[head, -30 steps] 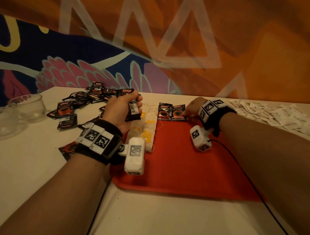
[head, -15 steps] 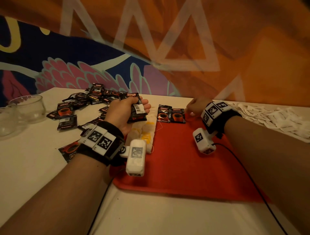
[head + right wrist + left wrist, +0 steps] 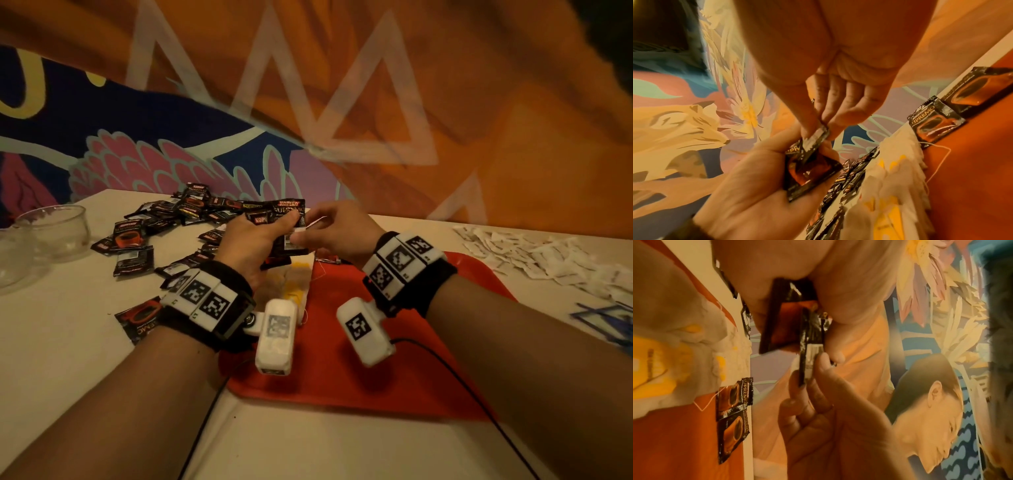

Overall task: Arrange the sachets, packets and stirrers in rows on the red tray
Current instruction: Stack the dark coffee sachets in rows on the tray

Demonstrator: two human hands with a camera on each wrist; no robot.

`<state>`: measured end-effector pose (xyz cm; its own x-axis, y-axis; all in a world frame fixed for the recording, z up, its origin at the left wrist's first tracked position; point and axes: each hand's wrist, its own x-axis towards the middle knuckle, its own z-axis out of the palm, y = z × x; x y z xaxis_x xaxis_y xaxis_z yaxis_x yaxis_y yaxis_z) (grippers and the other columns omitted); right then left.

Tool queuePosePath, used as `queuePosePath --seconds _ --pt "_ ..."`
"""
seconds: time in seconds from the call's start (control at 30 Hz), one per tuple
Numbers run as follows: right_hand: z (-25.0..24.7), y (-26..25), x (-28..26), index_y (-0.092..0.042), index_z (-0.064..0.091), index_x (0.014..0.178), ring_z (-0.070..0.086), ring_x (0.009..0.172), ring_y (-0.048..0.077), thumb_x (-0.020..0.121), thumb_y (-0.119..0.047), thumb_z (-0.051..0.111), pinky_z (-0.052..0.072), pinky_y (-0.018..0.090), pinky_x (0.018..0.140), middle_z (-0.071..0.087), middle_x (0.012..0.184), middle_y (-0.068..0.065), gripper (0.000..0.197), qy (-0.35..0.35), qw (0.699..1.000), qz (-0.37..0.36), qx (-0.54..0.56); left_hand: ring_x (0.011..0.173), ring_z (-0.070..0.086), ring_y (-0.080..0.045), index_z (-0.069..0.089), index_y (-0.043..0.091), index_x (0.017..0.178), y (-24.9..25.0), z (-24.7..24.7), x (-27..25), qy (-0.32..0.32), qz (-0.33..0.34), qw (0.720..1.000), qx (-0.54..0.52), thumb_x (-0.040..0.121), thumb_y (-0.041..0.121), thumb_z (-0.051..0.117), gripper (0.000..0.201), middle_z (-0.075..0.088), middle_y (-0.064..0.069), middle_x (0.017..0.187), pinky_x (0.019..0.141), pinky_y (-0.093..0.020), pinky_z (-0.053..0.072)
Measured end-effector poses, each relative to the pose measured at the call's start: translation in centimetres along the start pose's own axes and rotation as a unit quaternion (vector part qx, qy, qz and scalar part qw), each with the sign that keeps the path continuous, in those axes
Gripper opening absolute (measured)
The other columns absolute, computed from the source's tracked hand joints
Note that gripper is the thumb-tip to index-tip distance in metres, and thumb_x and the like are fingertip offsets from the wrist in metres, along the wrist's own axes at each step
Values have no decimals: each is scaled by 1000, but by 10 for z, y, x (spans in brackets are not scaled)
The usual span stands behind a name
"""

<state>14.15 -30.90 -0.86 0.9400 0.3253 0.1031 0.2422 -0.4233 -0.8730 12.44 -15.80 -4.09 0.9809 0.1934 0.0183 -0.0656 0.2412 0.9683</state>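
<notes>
My right hand [image 3: 337, 228] had left the row and come across to my left hand [image 3: 255, 240], which gripped a stack of packets [image 3: 289, 224] above the tray [image 3: 359, 377]. Its fingers pinched the top packet's [image 3: 816, 138] edge; I judged peeling one alone best, to extend the row [image 3: 953, 112].

It looks like a café or eatery corner: a bright painted mural [image 3: 171, 164] covers the wall at twelve o'clock behind a white table [image 3: 61, 342] strewn with coffee sachets [image 3: 164, 219], sugar packets [image 3: 548, 253] at two o'clock.
</notes>
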Motion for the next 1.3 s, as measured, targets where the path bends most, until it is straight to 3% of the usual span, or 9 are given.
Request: queuePosePath --seconds 0.1,0.2,0.3,0.4,0.47,0.6,0.77,1.1,1.3 --pt "2 0 1 -21 63 81 60 65 9 77 -17 82 47 24 59 64 75 -3 20 65 996 -36 -52 81 71 -19 70 12 106 0 1 2 26 38 998 32 78 33 83 37 75 -2 90 80 -40 56" --pt "6 -4 0 -25 58 75 54 57 3 77 -12 76 42 16 56 58 67 -9 22 112 980 -105 -125 61 52 -13 68 12 91 3 3 -1 51 48 997 37 81 44 78 35 59 0 72 64 -34 46" --pt "14 -10 -2 -24 56 78 52 61 1 78 -12 73 38 13 58 57 69 -11 21 114 962 -162 -187 76 69 -20 73 11 90 7 6 -5 34 57 998 21 83 48 75 37 72 -3 81 72 -36 57" --pt "17 -10 -3 -19 65 89 56 68 2 79 -12 74 41 14 63 62 76 -9 15 76 958 -188 -203 90 74 -26 73 11 96 9 5 -6 28 58 998 -10 89 34 73 25 76 -10 93 83 -44 60" --pt "16 -8 -5 -21 67 87 59 74 5 79 -20 79 44 15 67 65 81 -9 15 56 961 -177 -205 91 74 -29 72 10 100 11 3 -6 42 41 998 -29 91 26 71 18 76 -12 96 83 -48 60" --pt "6 1 0 -26 61 87 58 76 4 76 -35 83 46 20 67 63 91 -11 26 137 972 -117 -152 93 73 -34 71 5 107 10 1 -5 36 35 998 -43 88 20 75 24 75 -16 101 87 -53 58" --pt "-5 6 1 -21 70 82 71 74 23 82 -23 80 58 42 74 75 79 4 10 52 993 -56 -92 99 72 -33 67 8 115 11 2 -8 -7 17 997 -70 79 30 79 44 74 -15 108 90 -56 56" --pt "-8 7 -2 -20 72 77 64 56 3 80 -21 82 46 17 52 74 72 0 10 10 994 -52 -97 94 73 -33 69 6 108 11 0 -6 6 5 998 -55 86 22 76 29 74 -17 103 73 -43 58" --pt "-15 13 0 -23 75 80 68 70 9 81 -21 80 52 26 65 73 74 -6 6 47 987 -46 -145 91 74 -27 67 7 102 11 0 -5 -5 9 999 -45 89 17 73 17 75 -10 93 71 -36 59"
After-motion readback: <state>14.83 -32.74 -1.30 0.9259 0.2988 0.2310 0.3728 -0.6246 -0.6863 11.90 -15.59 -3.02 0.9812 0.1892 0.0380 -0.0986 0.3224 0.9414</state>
